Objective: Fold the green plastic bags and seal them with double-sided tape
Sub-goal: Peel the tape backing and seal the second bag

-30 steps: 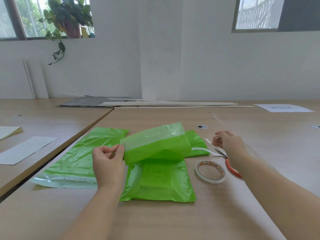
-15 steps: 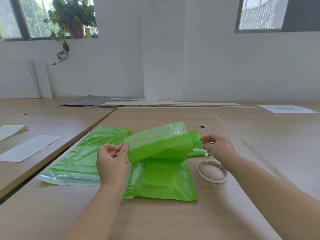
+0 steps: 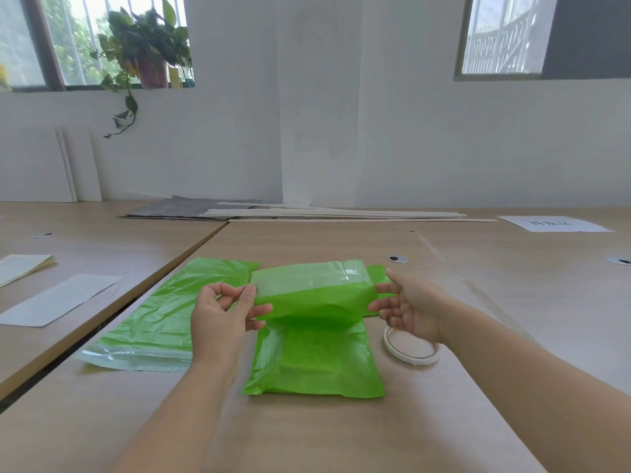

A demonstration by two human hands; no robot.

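A green plastic bag [image 3: 317, 356] lies on the wooden table, its far flap [image 3: 312, 290] folded up and over toward me. My left hand [image 3: 223, 317] pinches the flap's left edge between thumb and fingers. At the flap's right end my right hand [image 3: 409, 307] has its fingers spread and touching the edge; I cannot tell if it grips. A second green bag [image 3: 164, 319] lies flat to the left. The roll of double-sided tape [image 3: 411, 351] lies on the table below my right hand, partly covered by it.
A gap [image 3: 112, 319] runs between this table and the left one, which carries white paper sheets [image 3: 58, 298]. Long wooden strips [image 3: 341, 213] and a grey sheet [image 3: 170, 209] lie along the far wall. A printed paper [image 3: 553, 223] sits at far right.
My right hand left the scissors and tape strip at the right and came left to the flap's right end. The left hand kept its pinch on the flap. The scissors are out of sight.
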